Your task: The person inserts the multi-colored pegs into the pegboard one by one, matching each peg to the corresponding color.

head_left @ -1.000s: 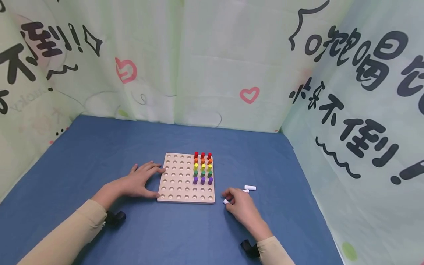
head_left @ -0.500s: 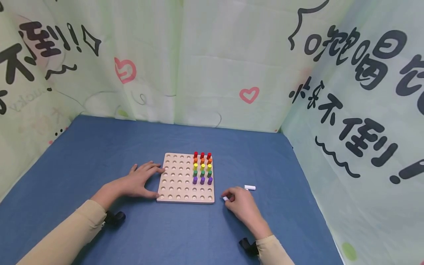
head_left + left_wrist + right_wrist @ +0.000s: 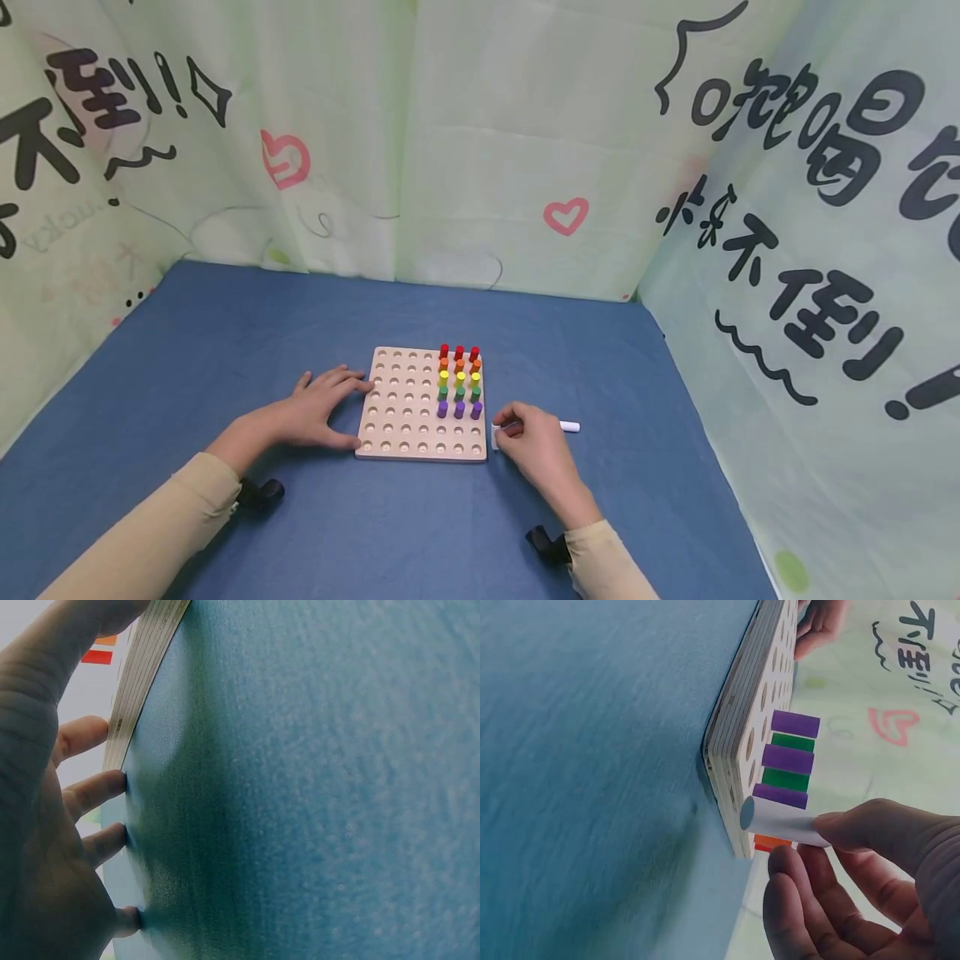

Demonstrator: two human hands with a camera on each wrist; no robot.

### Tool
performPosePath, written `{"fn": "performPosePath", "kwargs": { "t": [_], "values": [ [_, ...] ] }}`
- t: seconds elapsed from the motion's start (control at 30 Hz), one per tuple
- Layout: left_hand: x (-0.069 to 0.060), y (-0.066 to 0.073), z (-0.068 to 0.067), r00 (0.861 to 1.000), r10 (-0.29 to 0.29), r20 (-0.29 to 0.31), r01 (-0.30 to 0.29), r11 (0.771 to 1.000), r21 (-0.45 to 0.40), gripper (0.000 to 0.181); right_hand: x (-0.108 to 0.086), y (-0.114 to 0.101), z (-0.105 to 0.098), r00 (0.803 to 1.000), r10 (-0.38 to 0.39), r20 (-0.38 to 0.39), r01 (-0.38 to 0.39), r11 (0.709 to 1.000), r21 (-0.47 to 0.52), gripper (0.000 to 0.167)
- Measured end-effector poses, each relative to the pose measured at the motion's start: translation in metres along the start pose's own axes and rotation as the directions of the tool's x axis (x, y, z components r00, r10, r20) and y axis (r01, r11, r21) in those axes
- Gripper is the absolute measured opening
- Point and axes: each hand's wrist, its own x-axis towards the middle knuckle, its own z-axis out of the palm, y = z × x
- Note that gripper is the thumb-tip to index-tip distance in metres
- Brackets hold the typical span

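Observation:
A square wooden pegboard (image 3: 406,402) lies on the blue cloth with rows of holes. Red, orange, yellow, green and purple pegs (image 3: 459,410) stand in its three right-hand columns. My left hand (image 3: 321,409) has its fingers spread, thumb and fingertips touching the board's left edge; the left wrist view shows this contact at the board's side (image 3: 142,682). Beside the right edge, my right hand (image 3: 536,442) pinches a white peg (image 3: 780,819) between thumb and fingers, close to the purple pegs (image 3: 787,759). In the head view the hand partly covers that peg.
Another white peg (image 3: 570,427) lies on the blue cloth (image 3: 645,467) just right of my right hand. Printed curtains (image 3: 480,150) enclose the table at the back and sides.
My right hand has picked up a white peg and moved left and slightly up to the board's right edge, turning the peg more upright. My left hand has stayed in place.

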Motion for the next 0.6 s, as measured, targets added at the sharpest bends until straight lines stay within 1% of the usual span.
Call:
{"fn": "performPosePath", "kwargs": {
  "t": [0.2,0.37,0.6],
  "values": [
    [0.001,-0.002,0.001,1.000,-0.002,0.008,0.002,1.000,-0.004,0.089,0.005,-0.006,0.003,0.999,0.029,-0.028,-0.029,1.000,-0.008,0.007],
    [0.002,-0.003,0.001,1.000,-0.007,0.014,0.007,1.000,-0.006,0.089,0.008,-0.008,0.005,0.999,0.024,-0.047,-0.024,1.000,-0.002,0.007],
    [0.002,-0.003,0.002,1.000,-0.003,0.010,0.004,1.000,-0.005,0.088,0.012,-0.007,0.010,0.999,0.026,-0.036,-0.026,1.000,0.013,0.008]
  ]
}}
